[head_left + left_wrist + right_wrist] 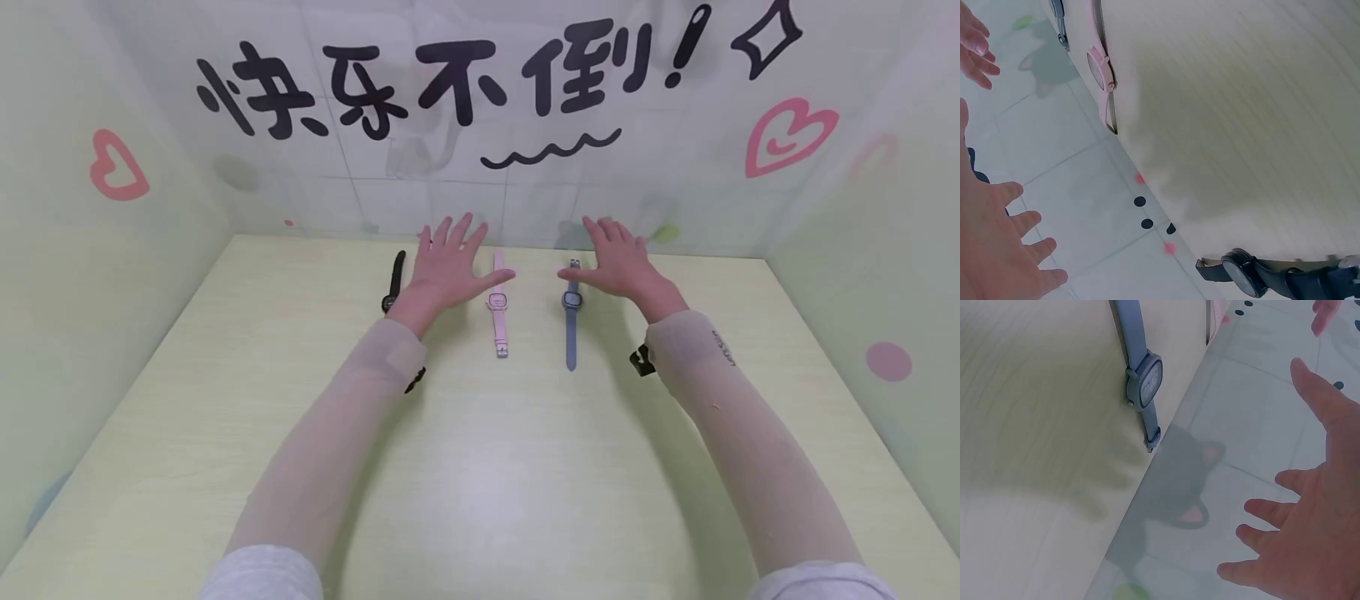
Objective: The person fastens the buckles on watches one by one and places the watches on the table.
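Observation:
Three wristwatches lie on the pale table near its back edge. The black watch [391, 302] is at the left, partly covered by the left arm; its dial shows at the bottom of the left wrist view. A pink watch [497, 302] lies in the middle, its strap stretched straight. To its right is a blue-grey watch [572, 300], seen close in the right wrist view. My left hand [447, 271], fingers spread, hovers between the black and pink watches. My right hand [624, 268] is spread just right of the blue-grey watch. Neither hand holds anything.
A white printed backdrop [450, 196] with large black characters rises behind the table [480, 483]. Side panels with pink hearts and dots stand at left [150, 275] and right [862, 275]. Dark pieces of the wrist camera mounts show under both forearms.

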The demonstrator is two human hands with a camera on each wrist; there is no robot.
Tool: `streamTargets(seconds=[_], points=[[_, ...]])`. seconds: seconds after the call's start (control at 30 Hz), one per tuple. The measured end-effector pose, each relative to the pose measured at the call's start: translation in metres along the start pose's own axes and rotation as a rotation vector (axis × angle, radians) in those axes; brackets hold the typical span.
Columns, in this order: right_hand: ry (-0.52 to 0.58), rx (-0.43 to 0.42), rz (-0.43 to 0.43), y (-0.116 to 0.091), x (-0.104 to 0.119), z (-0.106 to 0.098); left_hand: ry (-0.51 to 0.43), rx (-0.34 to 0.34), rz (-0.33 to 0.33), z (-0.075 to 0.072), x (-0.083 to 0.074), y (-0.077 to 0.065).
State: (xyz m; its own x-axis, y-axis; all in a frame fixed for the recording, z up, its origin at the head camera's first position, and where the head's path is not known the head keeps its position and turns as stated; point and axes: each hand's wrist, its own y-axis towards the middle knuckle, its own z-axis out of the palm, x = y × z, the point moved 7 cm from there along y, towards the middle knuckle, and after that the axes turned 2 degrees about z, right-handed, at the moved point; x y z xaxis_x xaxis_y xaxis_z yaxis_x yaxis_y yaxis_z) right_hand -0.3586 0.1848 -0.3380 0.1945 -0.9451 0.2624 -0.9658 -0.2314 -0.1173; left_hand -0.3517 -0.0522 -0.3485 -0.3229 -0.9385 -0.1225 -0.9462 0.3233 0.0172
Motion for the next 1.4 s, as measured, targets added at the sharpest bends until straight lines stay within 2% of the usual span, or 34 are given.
streamTargets(seconds=[0.5,0.87,1.4], points=[[0.019,-0.007,-0.029,0.001,-0.002,0.001,-0.015,0.027,0.013,-0.002,-0.008,-0.005],[0.053,0.002,-0.022,0.001,-0.003,0.002,-0.012,0.005,0.033,-0.001,-0.012,-0.005],[0.086,0.013,-0.009,-0.002,-0.003,0.002,-0.01,0.011,0.068,-0.002,-0.022,-0.01]])
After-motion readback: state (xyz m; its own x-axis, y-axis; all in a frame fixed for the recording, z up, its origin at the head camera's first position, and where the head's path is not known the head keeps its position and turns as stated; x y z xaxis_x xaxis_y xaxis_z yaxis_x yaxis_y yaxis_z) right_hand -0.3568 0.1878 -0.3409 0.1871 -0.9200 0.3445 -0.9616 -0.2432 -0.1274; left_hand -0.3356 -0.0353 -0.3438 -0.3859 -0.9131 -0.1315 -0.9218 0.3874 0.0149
